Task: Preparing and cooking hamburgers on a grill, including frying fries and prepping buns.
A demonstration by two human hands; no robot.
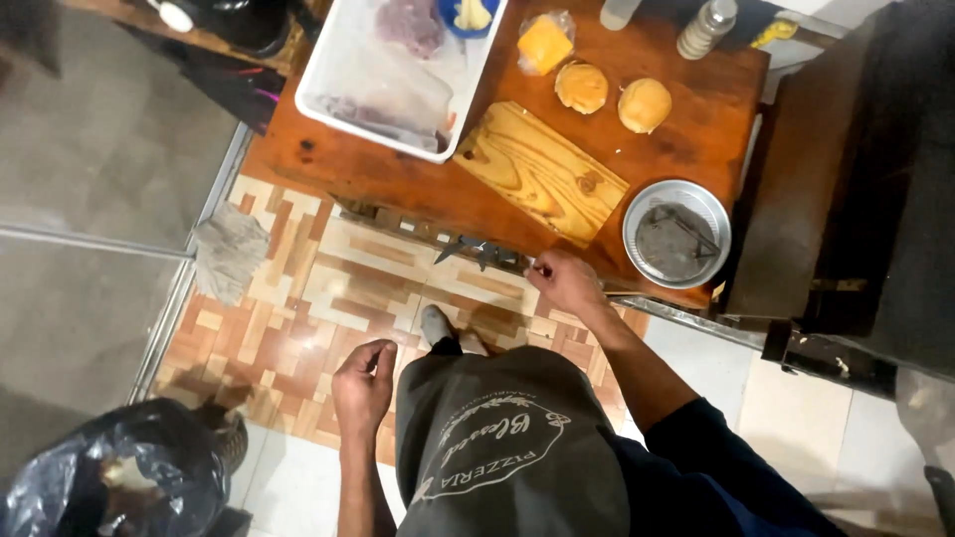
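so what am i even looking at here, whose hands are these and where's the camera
The camera sits on a person's head and looks straight down, so you see their own two bare hands and grey apron. The right hand touches the near edge of the reddish-brown wooden table, gripping something small I cannot make out. The left hand hangs empty over the patterned tile floor. On the table lie a pale wooden cutting board, two round bread buns, a round metal pan and a white plastic tray.
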